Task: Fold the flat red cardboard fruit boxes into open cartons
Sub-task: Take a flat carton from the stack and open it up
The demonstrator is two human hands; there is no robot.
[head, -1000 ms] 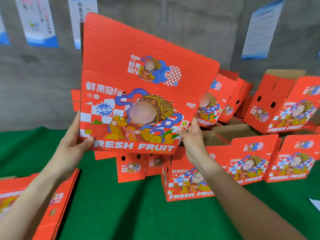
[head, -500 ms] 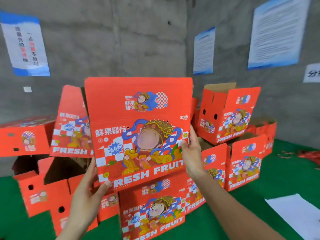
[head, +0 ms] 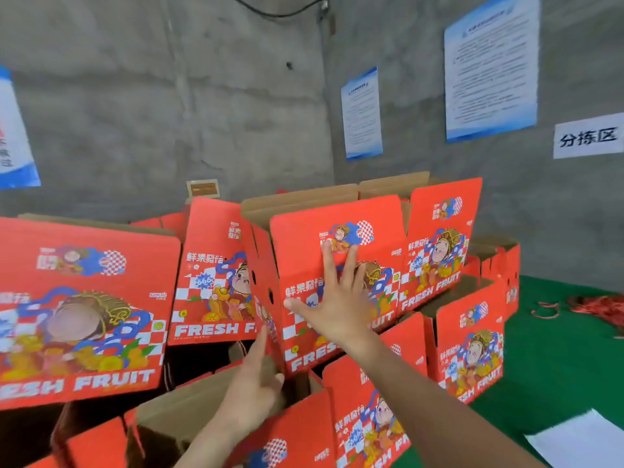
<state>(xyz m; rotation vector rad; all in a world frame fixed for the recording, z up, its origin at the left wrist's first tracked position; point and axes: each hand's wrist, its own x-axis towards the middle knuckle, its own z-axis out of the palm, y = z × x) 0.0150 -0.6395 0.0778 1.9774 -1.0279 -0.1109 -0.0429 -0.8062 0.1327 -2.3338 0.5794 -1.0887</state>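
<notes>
A red fruit carton (head: pixel 304 258) with a cartoon print and "FRESH FRUIT" lettering stands opened up on top of the pile, its brown inner flaps showing at the top. My right hand (head: pixel 337 305) lies flat against its printed front, fingers spread and straight. My left hand (head: pixel 253 383) is at the carton's lower left corner, fingers straight along the side panel with the round holes, thumb near the bottom edge.
Several more folded red cartons (head: pixel 84 309) are stacked left, right and below, against a grey concrete wall with posted notices (head: pixel 489 69). The green table cover (head: pixel 557 359) shows at right, with a white sheet (head: pixel 580 440) and red string scraps (head: pixel 601 309).
The carton went from being held up by both hands at its edges to sitting on the pile. My right hand now presses flat on its front. The view turned right and upward.
</notes>
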